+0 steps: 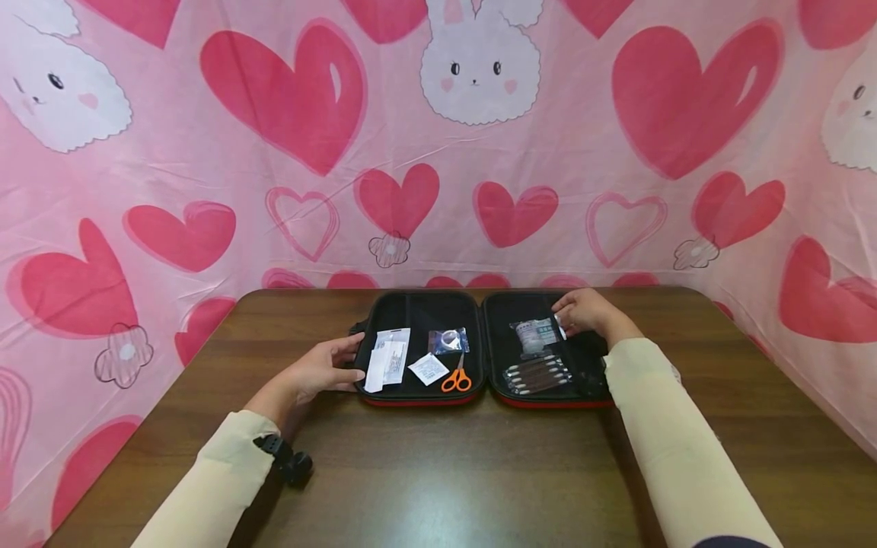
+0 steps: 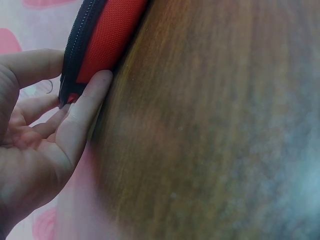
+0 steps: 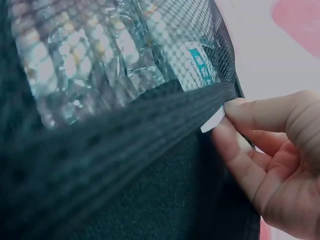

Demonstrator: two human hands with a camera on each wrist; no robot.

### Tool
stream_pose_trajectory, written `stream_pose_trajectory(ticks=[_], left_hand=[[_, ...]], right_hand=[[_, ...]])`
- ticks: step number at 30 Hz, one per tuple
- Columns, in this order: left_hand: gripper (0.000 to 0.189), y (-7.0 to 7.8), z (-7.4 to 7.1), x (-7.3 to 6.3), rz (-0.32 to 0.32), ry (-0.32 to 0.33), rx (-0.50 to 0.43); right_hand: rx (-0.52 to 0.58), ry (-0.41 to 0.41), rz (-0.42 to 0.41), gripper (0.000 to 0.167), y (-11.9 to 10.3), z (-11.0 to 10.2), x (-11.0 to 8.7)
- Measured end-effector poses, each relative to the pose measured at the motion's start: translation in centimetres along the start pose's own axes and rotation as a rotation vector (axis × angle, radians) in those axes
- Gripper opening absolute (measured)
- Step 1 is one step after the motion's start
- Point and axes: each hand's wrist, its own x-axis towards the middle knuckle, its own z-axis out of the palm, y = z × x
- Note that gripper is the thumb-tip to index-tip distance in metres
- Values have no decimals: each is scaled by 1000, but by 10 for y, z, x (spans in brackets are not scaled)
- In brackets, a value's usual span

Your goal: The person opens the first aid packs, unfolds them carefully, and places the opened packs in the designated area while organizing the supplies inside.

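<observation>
A black-lined zip case (image 1: 423, 306) with red sides lies unfolded on the table. My left hand (image 1: 317, 371) grips its left edge; in the left wrist view the thumb touches the red side (image 2: 111, 47) by the zip. Over the right half, my right hand (image 1: 588, 310) pinches a small flat white piece (image 3: 214, 120) between thumb and fingers, at the elastic edge (image 3: 165, 112) of a mesh pocket. Most of that piece is hidden. Under the mesh are a pack of swabs (image 1: 537, 374) and a clear-wrapped white packet (image 1: 537, 336).
The case's left half holds white paper packets (image 1: 389, 359), a small square sachet (image 1: 429, 369), a wrapped tape roll (image 1: 448, 340) and orange-handled scissors (image 1: 457, 379). A wooden table (image 1: 438, 464) lies underneath. Behind it hangs a pink heart-printed cloth (image 1: 452, 148).
</observation>
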Motion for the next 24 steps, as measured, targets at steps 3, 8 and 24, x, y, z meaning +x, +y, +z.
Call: stream_pose_trajectory(ticks=[3,8,24], left_hand=[[83,-1,0,1,4,-1,-2],[83,-2,-1,2,4,0,-2],[83,-1,0,0,1,2,4]], right_hand=[[38,19,1,31,2,-1,0],[108,17,4,33,4,0,-1],[90,-106,-8,35,3,-3,-6]])
